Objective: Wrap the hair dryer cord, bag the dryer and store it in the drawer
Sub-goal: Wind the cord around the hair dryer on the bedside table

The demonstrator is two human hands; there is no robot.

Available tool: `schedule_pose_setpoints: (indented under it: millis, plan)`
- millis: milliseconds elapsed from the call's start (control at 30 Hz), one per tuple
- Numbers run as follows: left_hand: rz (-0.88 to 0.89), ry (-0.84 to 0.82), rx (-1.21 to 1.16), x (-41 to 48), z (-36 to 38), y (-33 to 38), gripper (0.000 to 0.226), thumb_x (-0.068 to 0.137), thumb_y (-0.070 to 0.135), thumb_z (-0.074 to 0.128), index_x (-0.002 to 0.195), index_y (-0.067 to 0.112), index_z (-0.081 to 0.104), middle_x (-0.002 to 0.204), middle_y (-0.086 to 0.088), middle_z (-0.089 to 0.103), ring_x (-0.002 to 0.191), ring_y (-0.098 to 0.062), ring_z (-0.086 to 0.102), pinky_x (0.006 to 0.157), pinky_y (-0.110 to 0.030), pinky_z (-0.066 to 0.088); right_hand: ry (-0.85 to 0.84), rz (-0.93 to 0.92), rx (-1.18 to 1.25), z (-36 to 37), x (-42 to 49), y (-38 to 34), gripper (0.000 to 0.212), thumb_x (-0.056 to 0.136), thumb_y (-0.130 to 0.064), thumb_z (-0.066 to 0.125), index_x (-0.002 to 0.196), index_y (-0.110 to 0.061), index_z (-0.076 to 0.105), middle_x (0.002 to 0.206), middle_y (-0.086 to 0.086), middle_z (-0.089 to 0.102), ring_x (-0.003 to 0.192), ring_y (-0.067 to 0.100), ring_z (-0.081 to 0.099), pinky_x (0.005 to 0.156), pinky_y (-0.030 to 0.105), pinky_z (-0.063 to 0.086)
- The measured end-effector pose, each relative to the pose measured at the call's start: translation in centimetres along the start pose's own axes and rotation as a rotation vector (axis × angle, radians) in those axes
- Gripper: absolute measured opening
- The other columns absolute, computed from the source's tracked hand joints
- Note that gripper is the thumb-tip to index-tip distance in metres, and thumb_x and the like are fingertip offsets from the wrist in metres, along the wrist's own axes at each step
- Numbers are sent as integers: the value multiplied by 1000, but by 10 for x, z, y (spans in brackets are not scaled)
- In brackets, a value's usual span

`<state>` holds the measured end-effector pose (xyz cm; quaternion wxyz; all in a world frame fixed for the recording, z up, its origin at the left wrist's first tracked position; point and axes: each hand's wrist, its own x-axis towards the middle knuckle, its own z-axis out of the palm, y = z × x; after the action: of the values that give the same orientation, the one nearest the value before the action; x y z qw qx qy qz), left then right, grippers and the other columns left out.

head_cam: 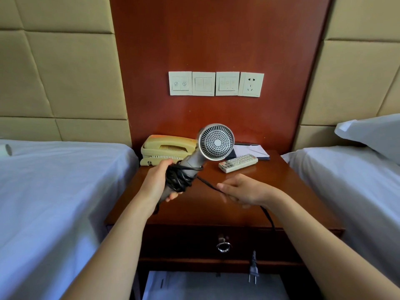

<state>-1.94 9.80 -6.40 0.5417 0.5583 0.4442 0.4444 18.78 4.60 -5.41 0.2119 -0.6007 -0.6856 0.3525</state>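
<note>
A grey hair dryer (213, 142) is held above the nightstand with its round rear grille facing me. My left hand (156, 181) grips its handle, where several turns of black cord (178, 178) are wound. The loose cord runs right from the coil through my right hand (243, 190), which pinches it. Past that hand the cord drops over the nightstand's front edge, and its plug (253, 270) hangs in front of the shut drawer (184, 242) with a metal ring pull (223, 245). No bag is in view.
On the wooden nightstand (287, 187) sit a beige telephone (166, 150), a white remote (238, 163) and a notepad (255, 150). White-sheeted beds flank it left (54, 191) and right (350, 180). Wall switches and a socket (251, 84) are above. White papers (205, 286) lie under the drawer.
</note>
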Motion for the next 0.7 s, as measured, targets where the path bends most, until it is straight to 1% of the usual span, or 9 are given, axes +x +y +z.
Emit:
schedule_pose_setpoints:
  millis: [167,233,300,367,433,500,567,633,700]
  plan:
    - [-43,157,75,3,2,-2,48,93,38,40,64,3,56,39,-11,54,29,-19,41,39,-23,29,-27,-111,-155,5,-7,-16,38,97,-33,44,72,-12,65,51,-5,41,40,9,34,41,18,32]
    - [-58,219,84,4,5,-1,47,91,38,41,63,4,56,37,-9,54,28,-19,40,38,-22,28,-5,-166,-269,8,-8,-24,35,96,-32,46,72,-18,67,57,-5,50,47,9,45,52,23,41]
    - [-69,279,111,5,5,0,47,90,39,42,62,4,57,36,-8,54,27,-18,40,36,-20,28,25,-213,-355,10,-8,-31,31,94,-30,50,68,-25,66,66,-7,58,63,10,56,66,27,46]
    - [-33,325,171,5,4,-1,46,89,41,42,64,6,57,41,-8,57,30,-20,43,38,-21,31,34,-221,-398,11,-10,-36,32,92,-27,54,61,-29,59,60,-10,52,58,6,49,58,22,39]
    - [31,345,273,3,3,-3,42,89,45,41,66,13,57,52,-9,60,36,-22,49,46,-26,39,36,-212,-453,12,-12,-42,27,92,-24,54,66,-20,62,58,-7,48,52,5,42,52,22,32]
    - [89,353,411,1,2,-3,39,87,49,39,64,21,55,61,-8,62,46,-26,57,61,-33,49,56,-214,-510,12,-14,-47,23,92,-23,53,80,-8,67,64,1,54,53,9,44,54,26,34]
    - [134,364,565,-1,2,-2,43,86,54,34,64,23,53,69,-6,62,63,-30,63,73,-37,52,75,-210,-554,9,-17,-52,26,92,-22,53,81,-2,65,68,9,58,57,16,47,56,30,36]
    - [168,387,679,-3,2,-2,45,86,58,30,68,24,52,74,-5,63,73,-32,63,72,-37,50,111,-215,-571,5,-19,-55,26,91,-23,54,73,-6,60,62,3,54,55,15,46,54,27,35]
    - [196,387,738,-6,1,0,46,88,58,30,68,23,52,71,-3,61,73,-30,61,67,-35,47,152,-229,-544,2,-22,-57,25,92,-24,54,73,-10,61,62,1,53,53,11,44,52,25,34]
